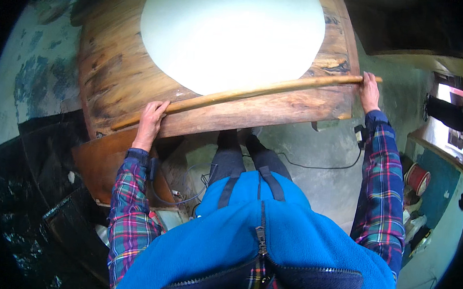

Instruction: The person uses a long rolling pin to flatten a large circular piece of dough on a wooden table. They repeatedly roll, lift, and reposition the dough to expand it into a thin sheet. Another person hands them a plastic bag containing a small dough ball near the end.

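A large, thin round sheet of white dough point(238, 37) lies flat on a wooden board point(113, 69), and the top of the picture cuts off its far side. Along the board's near edge runs a long wooden rolling pin point(266, 89), slanting up towards the right. It crosses the lower margin of the dough. My left hand point(151, 119) grips the pin short of its left end, which sticks out past my fingers. Around the pin near its right end, just beyond the board's corner, my right hand point(370, 91) is closed.
Below the board at left stands a brown wooden panel point(111, 165), with dark slabs point(26, 187) beside it. A black cable point(321, 167) hangs from a wall socket point(360, 135) at right. A red spool point(417, 179) and plastic bags point(414, 227) sit by the right wall.
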`<state>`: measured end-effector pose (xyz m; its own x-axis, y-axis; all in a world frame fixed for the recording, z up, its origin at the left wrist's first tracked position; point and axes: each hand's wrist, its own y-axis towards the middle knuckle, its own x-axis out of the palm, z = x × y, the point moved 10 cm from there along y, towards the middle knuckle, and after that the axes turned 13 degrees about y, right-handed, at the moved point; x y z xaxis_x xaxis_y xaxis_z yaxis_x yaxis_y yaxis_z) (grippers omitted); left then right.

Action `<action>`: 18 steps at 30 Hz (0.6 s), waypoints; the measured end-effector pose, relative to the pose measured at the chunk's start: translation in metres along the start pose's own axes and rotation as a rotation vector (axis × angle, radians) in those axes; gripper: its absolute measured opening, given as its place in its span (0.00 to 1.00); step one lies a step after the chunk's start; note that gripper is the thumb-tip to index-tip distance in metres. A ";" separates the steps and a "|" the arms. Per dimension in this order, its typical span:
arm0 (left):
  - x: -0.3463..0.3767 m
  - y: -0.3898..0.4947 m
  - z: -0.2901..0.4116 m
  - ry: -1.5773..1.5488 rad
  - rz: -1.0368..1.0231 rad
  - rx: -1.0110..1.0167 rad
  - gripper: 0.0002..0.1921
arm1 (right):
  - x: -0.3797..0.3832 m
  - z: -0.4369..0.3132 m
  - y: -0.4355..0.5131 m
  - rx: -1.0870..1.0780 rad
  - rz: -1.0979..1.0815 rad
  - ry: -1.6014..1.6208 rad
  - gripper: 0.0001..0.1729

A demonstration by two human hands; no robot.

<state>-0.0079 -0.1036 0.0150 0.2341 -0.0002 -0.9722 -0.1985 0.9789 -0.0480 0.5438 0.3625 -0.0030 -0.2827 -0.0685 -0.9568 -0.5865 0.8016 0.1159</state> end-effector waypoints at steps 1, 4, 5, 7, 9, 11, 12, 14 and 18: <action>-0.004 0.003 0.002 0.027 0.002 0.024 0.23 | 0.000 0.004 -0.007 0.017 -0.033 -0.007 0.21; -0.022 0.025 -0.003 0.192 0.065 0.004 0.23 | 0.000 0.006 -0.031 0.027 -0.204 -0.055 0.16; -0.029 0.037 -0.015 0.299 0.074 -0.094 0.24 | -0.001 0.002 -0.039 0.034 -0.247 -0.084 0.18; -0.077 0.050 -0.032 0.350 0.516 -0.283 0.29 | -0.010 -0.020 -0.052 0.007 -0.216 0.037 0.11; -0.086 0.060 -0.061 0.129 0.697 -0.475 0.30 | -0.017 -0.054 -0.063 -0.049 -0.149 0.228 0.09; -0.049 0.063 -0.108 -0.332 0.591 -0.835 0.26 | -0.002 -0.079 -0.074 0.051 -0.200 0.195 0.10; -0.027 0.062 -0.120 -0.554 0.552 -0.952 0.24 | 0.005 -0.099 -0.077 0.027 -0.201 0.217 0.10; 0.013 0.056 -0.128 -0.804 0.425 -1.147 0.18 | 0.016 -0.131 -0.079 0.037 -0.188 0.241 0.10; 0.056 0.053 -0.108 -1.044 0.227 -1.183 0.12 | 0.032 -0.175 -0.074 0.077 -0.200 0.294 0.10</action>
<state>-0.1084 -0.0734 -0.0666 0.5201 0.7377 -0.4305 -0.7961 0.2360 -0.5573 0.4451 0.1975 0.0041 -0.3812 -0.3871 -0.8395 -0.5963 0.7969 -0.0967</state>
